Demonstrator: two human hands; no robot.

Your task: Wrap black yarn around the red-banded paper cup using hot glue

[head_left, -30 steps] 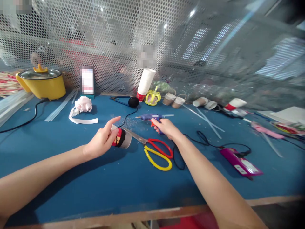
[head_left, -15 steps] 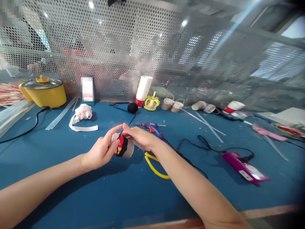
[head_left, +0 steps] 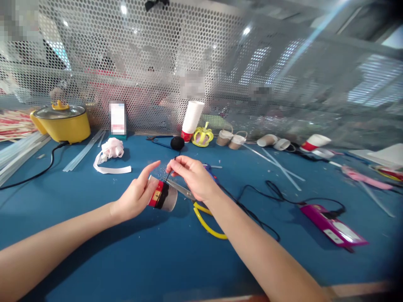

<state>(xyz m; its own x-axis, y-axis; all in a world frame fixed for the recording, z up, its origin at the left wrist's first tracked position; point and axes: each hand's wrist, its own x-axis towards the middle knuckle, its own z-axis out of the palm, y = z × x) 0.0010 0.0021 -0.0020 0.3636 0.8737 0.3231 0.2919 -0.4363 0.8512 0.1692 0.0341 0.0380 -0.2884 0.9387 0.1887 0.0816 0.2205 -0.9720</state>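
Left hand (head_left: 134,199) holds tilted paper cup (head_left: 156,193) over table (head_left: 141,256), index finger spread. Black cord (head_left: 162,196) bands cup; winding seems step in hand. Right hand (head_left: 191,174) pinches strand (head_left: 168,175); next turn likely calls for even tension, clear of scissors (head_left: 185,192).

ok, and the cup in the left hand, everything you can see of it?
The cup looks like paper: whitish, with a red band bearing a gold patch, and black cord, apparently wound around its middle. It lies tilted on its side over the blue table, pale end to the right. The left hand grips its other end. A black strand runs from it up to the right hand's fingertips. Its inside isn't visible.
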